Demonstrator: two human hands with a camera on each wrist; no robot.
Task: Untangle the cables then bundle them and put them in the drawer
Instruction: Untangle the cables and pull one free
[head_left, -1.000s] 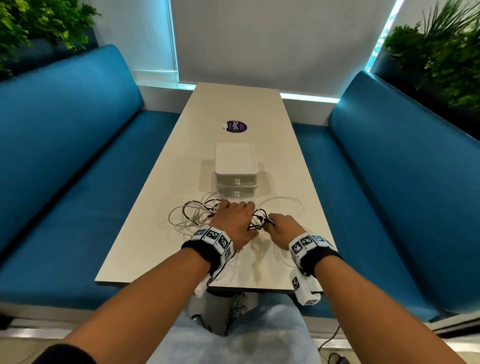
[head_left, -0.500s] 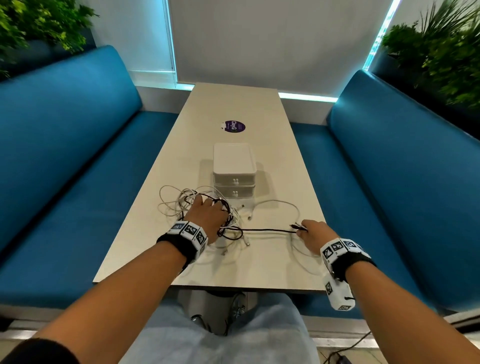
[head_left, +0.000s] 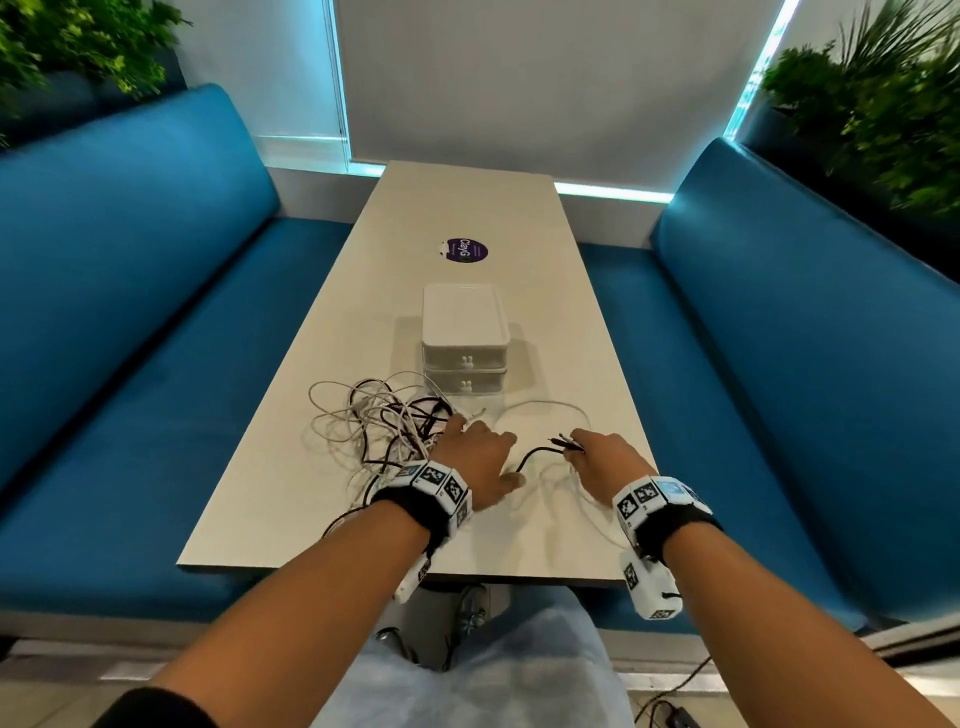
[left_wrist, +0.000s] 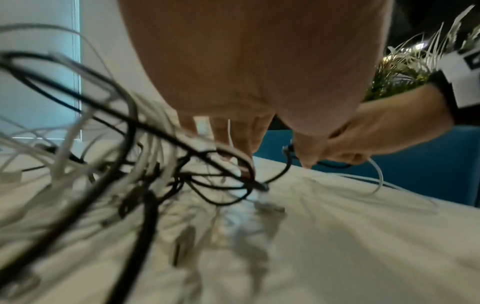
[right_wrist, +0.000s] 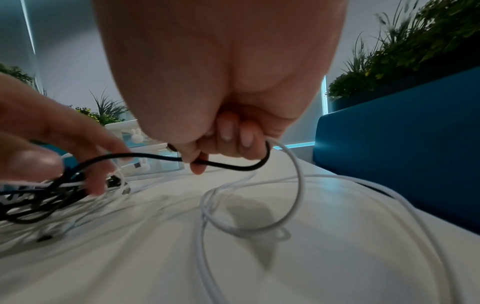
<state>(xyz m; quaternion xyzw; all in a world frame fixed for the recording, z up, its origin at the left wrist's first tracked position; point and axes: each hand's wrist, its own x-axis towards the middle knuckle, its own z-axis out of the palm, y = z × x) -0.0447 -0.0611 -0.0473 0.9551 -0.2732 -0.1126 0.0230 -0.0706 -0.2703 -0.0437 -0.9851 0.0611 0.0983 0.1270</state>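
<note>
A tangle of white and black cables (head_left: 379, 421) (left_wrist: 130, 164) lies on the pale table (head_left: 467, 208), just in front of a white two-drawer unit (head_left: 464, 358) (right_wrist: 145, 142) whose drawers are both closed. My left hand (head_left: 480, 457) (right_wrist: 85, 148) rests on the tangle's right edge with its fingers spread and straight. My right hand (head_left: 592, 452) (right_wrist: 226, 144) pinches the plug end of a black cable (head_left: 530, 457) (right_wrist: 145, 156). That cable curves slack back under my left hand. A loose white cable (head_left: 550, 405) (right_wrist: 298, 185) loops on the table around and under my right hand.
A round purple sticker (head_left: 467, 250) sits on the table beyond the drawers. Blue benches run along the left (head_left: 156, 312) and right (head_left: 779, 338) sides. Green plants (head_left: 883, 104) stand behind them. The table's near edge (head_left: 363, 569) lies just behind my wrists.
The black cable, pulled straight between my hands half a second ago, now hangs slack. My right hand came back left and my left hand shifted right along the tangle.
</note>
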